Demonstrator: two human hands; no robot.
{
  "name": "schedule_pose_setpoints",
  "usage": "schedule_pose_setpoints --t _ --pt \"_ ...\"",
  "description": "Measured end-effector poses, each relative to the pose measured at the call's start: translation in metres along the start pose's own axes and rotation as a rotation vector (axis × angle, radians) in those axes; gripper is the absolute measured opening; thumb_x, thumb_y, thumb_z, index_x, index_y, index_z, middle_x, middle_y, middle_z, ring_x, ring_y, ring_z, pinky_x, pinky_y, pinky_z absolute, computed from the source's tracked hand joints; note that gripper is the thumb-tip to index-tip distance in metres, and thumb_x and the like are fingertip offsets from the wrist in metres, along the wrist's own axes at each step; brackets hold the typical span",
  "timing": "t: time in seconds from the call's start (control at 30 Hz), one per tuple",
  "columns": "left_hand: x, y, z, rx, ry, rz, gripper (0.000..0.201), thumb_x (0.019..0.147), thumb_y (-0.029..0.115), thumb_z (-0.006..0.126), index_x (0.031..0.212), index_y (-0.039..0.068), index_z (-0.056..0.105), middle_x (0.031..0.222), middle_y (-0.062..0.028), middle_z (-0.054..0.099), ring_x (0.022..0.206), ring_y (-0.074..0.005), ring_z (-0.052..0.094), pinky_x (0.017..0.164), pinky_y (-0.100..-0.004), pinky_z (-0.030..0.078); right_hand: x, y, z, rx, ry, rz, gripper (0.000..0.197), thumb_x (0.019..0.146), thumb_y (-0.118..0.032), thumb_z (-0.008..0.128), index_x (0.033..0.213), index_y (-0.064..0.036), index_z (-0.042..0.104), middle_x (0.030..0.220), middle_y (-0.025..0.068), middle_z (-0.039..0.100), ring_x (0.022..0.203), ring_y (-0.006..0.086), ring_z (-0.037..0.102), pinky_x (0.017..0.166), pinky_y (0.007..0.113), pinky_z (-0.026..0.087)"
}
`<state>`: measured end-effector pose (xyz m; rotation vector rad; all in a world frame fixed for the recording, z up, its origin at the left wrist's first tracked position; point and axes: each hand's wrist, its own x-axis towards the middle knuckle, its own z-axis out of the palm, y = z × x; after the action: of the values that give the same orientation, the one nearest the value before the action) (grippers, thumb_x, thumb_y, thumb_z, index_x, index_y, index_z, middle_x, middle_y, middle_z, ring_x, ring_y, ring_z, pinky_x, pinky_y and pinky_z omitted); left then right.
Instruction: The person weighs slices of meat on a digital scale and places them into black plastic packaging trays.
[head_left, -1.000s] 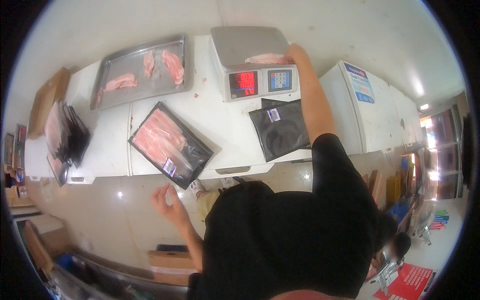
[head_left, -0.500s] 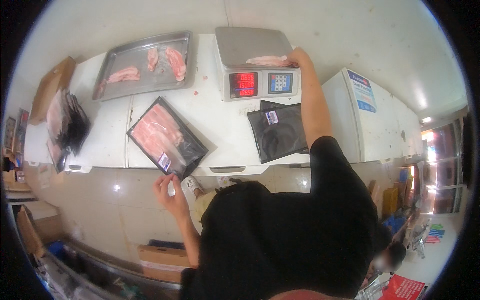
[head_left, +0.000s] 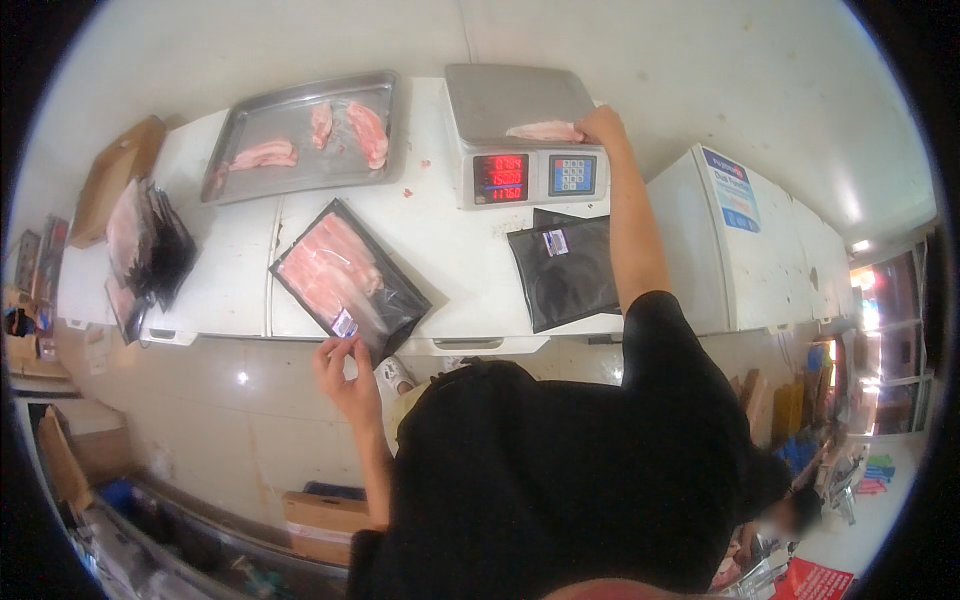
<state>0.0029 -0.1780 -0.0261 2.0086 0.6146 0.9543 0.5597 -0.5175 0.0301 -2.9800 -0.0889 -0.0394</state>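
Note:
At the scale, my right hand (head_left: 602, 127) closes its fingers on the right end of a pale pink strip of meat (head_left: 545, 131), which lies along the front of the scale's metal pan (head_left: 515, 97). My left hand (head_left: 350, 378), nearer to me, pinches the near edge of a clear-fronted black plastic bag (head_left: 398, 308). Overlapping meat slices (head_left: 328, 265) fill much of that bag, and a small label (head_left: 344, 323) sits near its near edge. The bag rests on the white counter and its near corner reaches the counter's front edge.
A metal tray (head_left: 300, 178) with several meat strips stands at the back left. Filled bags (head_left: 150, 245) lean together by a cardboard box (head_left: 120, 175) at far left. Flat black bags (head_left: 562, 275) lie before the digital scale (head_left: 535, 178). A white freezer (head_left: 690, 230) adjoins on the right.
The red digits on the scale have changed. The whole view has shifted slightly, so the counter things appear a little further right and lower. Both hands stay at the same things.

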Motion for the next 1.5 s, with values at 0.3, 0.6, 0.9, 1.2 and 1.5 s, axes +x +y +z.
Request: schedule_pose_setpoints --t 0.3,0.6,0.9,1.2,1.5 --pt "0.009 0.0 0.003 -0.028 -0.077 0.052 0.012 0.088 0.005 0.077 0.1 0.003 0.076 0.101 -0.0102 0.065 0.098 -0.0259 0.062 0.089 -0.0374 0.048 -0.019 -0.019 -0.038 1.301 -0.369 -0.075 0.018 0.093 -0.018 0.07 0.099 -0.0017 0.074 0.092 0.0085 0.073 0.079 0.0149 0.067 0.073 0.031 0.057" --pt "0.047 0.068 0.052 -0.181 -0.24 0.251 0.017 0.083 0.003 0.08 0.1 0.005 0.077 0.104 -0.0116 0.067 0.103 -0.0295 0.062 0.093 -0.0412 0.048 -0.109 -0.101 -0.13 1.567 -0.233 -0.597 0.023 0.1 -0.022 0.068 0.105 0.0002 0.075 0.107 0.0073 0.075 0.096 0.0127 0.066 0.087 0.03 0.054" --pt "0.073 0.169 0.141 -0.651 -0.33 0.189 0.051 0.089 0.011 0.081 0.135 -0.001 0.06 0.114 -0.0147 0.068 0.11 -0.0275 0.066 0.096 -0.0374 0.053 -0.264 -0.136 -0.094 1.475 -0.366 -0.605 0.024 0.102 -0.014 0.066 0.118 0.0022 0.072 0.11 0.0073 0.073 0.1 0.017 0.068 0.092 0.034 0.055" --pt "0.045 0.133 0.125 -0.698 -0.669 -0.187 0.038 0.102 0.014 0.067 0.136 -0.002 0.06 0.112 -0.0106 0.072 0.098 -0.0145 0.068 0.08 -0.0275 0.056 -0.332 -0.108 -0.057 0.752 0.375 -0.779 0.032 0.092 -0.008 0.072 0.123 -0.0034 0.072 0.124 0.0116 0.07 0.108 0.0268 0.069 0.091 0.035 0.056" --pt "0.023 0.137 0.11 -0.602 -0.654 -0.233 0.034 0.1 0.009 0.068 0.132 -0.002 0.062 0.112 -0.0133 0.073 0.098 -0.0143 0.068 0.08 -0.0269 0.057 -0.352 -0.104 -0.04 0.939 0.111 -0.777 0.028 0.09 -0.004 0.075 0.117 -0.0017 0.075 0.114 0.0153 0.076 0.1 0.0288 0.075 0.088 0.033 0.058"
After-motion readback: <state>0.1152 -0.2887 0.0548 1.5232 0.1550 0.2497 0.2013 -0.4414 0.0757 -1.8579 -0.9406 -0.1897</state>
